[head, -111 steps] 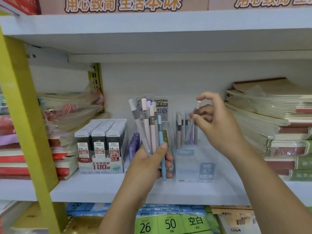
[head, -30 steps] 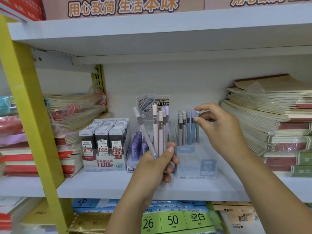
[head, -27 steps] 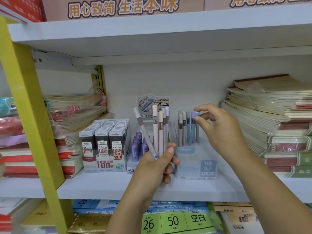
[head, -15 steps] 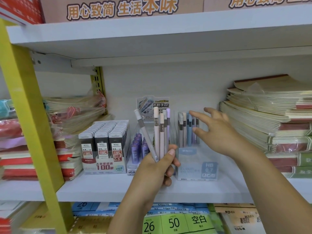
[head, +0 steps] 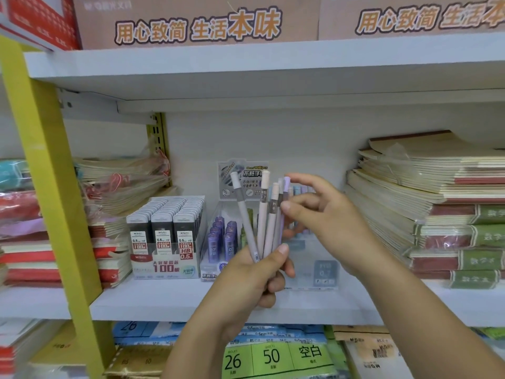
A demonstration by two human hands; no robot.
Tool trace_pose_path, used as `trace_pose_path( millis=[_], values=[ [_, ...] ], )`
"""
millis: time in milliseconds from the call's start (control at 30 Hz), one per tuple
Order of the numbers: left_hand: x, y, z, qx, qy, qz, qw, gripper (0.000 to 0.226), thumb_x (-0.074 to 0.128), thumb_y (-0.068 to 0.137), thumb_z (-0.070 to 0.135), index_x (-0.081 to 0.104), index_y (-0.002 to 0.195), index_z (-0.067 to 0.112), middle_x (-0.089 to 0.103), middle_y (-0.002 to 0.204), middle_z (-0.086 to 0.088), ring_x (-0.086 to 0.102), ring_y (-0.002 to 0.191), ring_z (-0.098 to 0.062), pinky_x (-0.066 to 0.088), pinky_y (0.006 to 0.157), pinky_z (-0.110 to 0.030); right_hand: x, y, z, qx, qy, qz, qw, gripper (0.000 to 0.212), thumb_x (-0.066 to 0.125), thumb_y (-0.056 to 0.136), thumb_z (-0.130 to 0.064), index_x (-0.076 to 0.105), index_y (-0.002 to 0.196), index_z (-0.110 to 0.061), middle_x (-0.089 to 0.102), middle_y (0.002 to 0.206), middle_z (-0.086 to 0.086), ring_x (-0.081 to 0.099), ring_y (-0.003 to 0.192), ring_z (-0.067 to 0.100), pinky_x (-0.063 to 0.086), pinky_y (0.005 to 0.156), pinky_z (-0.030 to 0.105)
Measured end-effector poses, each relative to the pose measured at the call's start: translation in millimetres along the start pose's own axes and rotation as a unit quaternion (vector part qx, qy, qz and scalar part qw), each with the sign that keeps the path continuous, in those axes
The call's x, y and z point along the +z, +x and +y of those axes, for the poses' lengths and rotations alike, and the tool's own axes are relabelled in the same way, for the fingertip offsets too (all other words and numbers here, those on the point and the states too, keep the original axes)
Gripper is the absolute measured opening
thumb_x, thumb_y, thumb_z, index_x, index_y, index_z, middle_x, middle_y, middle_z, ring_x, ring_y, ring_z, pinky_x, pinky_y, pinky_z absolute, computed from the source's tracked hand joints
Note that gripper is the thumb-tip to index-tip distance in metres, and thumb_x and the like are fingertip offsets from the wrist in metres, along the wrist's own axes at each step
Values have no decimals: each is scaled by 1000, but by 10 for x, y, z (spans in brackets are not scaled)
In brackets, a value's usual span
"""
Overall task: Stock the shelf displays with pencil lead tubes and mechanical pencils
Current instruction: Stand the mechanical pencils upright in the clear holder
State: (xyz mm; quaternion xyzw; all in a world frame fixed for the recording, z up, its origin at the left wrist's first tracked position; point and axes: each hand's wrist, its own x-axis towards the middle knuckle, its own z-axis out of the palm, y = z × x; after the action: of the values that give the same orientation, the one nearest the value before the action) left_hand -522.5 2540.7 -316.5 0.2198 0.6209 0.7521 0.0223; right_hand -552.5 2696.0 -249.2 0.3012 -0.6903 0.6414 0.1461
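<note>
A bunch of pale grey, pink and purple plastic mechanical pencils [head: 266,214] is held upright in the left hand [head: 251,277], near the front of the white shelf board [head: 153,299]. The lower ends are wrapped tight by the fingers and thumb of that hand, and the tops are fanned out above. The right hand [head: 330,220] is raised just to the right of the bunch. Its fingers [head: 296,178] are a little bent and held apart, close to the tops of the purple and grey pencils. Nothing seems to be gripped by it. Whether a fingertip touches a pencil cannot be told, because that part is blurred.

Farther back on the shelf, behind the right hand, a clear plastic pencil box with a blue-grey label [head: 323,272] is seen, with some pencils stood in it. To the left are a clear tray of small purple lead tubes [head: 222,239] and a white card box of black lead tubes [head: 166,233].

The step in hand is judged to be the picking of one pencil from the bunch. Next, one pencil top must be pinched, pulled up free of the others, carried back and to the right, and lowered into the clear box. The bunch should be held steady so that no other pencils are dragged out.
</note>
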Motion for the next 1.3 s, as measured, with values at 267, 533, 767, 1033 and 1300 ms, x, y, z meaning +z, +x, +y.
trace_pose_path(
  millis=[267, 533, 767, 1033, 1300],
  values=[
    [-65, 11, -33, -9, 7, 52, 999, 26, 61, 94, 33, 68, 114, 17, 66, 76, -2, 40, 49, -8, 30, 42, -18, -206, 84, -42, -40, 70, 153, 985, 28, 66, 86, -2, 56, 99, -25, 73, 81, 8, 70, 74, 23, 54, 59, 25],
    [-116, 37, -61, 12, 6, 85, 996, 21, 56, 100, 26, 71, 111, 35, 60, 72, 1, 38, 49, -8, 30, 43, -17, -458, 118, 116, -107, -183, 172, 962, 34, 61, 88, -7, 53, 96, -39, 68, 88, -4, 67, 86, 11, 51, 72, 28],
    [-101, 58, -92, 19, 7, 92, 996, 23, 56, 101, 23, 71, 109, 38, 60, 70, 2, 37, 48, -8, 30, 42, -17, -434, 153, 337, -91, -355, 120, 923, 26, 63, 88, -15, 51, 97, -36, 65, 90, -11, 61, 94, 8, 41, 69, 22],
    [-89, 56, -92, 19, 13, 88, 996, 23, 54, 101, 22, 67, 117, 33, 59, 69, 3, 37, 48, -7, 30, 42, -18, -441, 183, 369, -85, -365, 122, 919, 40, 65, 88, -17, 43, 98, -48, 66, 79, -11, 57, 86, 11, 39, 65, 21],
    [-95, 57, -112, 13, 11, 85, 996, 23, 55, 101, 24, 69, 114, 37, 59, 70, 3, 38, 48, -7, 31, 43, -18, -514, 268, 460, -48, -482, 121, 867, 35, 62, 90, -32, 55, 122, -44, 52, 115, -6, 33, 109, 10, 31, 84, 27]
  ],
)
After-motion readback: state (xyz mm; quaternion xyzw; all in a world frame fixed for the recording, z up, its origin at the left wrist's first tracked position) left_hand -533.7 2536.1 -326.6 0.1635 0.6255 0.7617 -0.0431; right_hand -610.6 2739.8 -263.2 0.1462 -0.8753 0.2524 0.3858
